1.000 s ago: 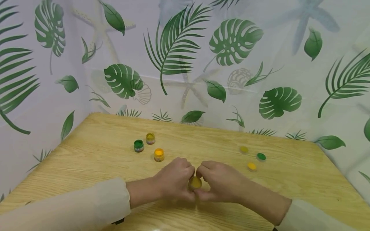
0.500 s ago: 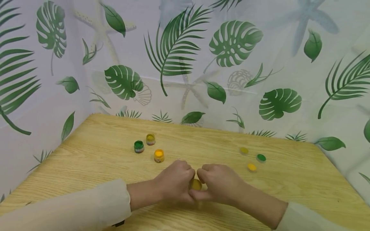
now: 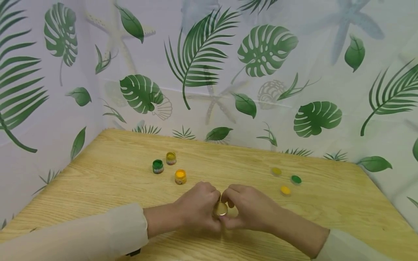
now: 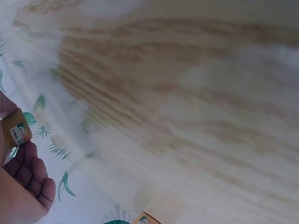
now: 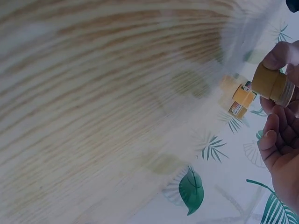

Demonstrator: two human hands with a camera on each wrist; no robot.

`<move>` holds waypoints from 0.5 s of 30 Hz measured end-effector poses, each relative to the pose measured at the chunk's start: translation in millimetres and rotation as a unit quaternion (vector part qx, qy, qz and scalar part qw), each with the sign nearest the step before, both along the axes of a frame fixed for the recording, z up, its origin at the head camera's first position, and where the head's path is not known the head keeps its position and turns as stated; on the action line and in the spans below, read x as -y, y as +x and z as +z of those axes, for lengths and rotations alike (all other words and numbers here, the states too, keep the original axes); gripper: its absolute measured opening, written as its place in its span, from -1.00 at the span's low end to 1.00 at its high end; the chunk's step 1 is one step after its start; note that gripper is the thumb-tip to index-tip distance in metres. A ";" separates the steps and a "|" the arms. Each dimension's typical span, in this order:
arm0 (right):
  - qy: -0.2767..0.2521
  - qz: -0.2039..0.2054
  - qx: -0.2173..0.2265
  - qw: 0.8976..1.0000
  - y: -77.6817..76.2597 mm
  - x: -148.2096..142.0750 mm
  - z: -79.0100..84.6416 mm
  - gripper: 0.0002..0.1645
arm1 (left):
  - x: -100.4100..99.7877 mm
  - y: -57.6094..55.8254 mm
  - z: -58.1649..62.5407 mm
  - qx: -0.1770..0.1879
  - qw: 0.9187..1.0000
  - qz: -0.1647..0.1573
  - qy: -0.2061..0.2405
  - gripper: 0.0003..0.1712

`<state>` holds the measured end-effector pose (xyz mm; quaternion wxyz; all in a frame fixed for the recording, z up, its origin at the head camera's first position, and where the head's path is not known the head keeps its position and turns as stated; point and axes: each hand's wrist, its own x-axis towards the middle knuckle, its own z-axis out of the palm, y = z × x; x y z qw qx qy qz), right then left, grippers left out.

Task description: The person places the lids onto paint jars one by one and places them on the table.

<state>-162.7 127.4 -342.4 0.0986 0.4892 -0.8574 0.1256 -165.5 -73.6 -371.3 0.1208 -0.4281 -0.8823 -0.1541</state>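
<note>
Both hands meet at a small ochre paint jar [image 4: 17, 129] near the front of the table. My left hand [image 3: 198, 207] grips the jar's body from the left, its thumb at the near side. From the right, my right hand [image 3: 250, 208] pinches the round lid [image 3: 222, 209] between thumb and curled fingers. The right wrist view shows the lid's pale clear edge against the ochre body. Much of the jar is hidden by the fingers in the head view.
Three uncapped paint jars stand left of centre: a green jar [image 3: 158, 166], an olive-yellow jar [image 3: 171, 158] and an orange-yellow jar [image 3: 180, 177]. At the right lie an olive lid [image 3: 276, 171], a green lid [image 3: 296, 179] and a yellow lid [image 3: 285, 190]. A leaf-printed cloth [image 3: 209, 116] backs the table.
The right hand turns over the lid half a second ago, then its fingers and thumb shift back wider around it. The lid's front rim now catches light. The other jars stay put.
</note>
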 end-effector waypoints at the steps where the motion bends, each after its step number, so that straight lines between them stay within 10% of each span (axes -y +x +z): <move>1: -0.003 0.003 -0.003 1.000 -0.1 0.1 -0.1 -0.72 | -0.1 0.1 -0.3 -0.002 1.000 0.000 0.001 -0.72; 15: -0.061 0.021 0.002 0.998 -3.4 -5.0 -7.7 -0.69 | 2.0 0.1 -4.3 -0.011 0.998 -0.013 0.061 -0.73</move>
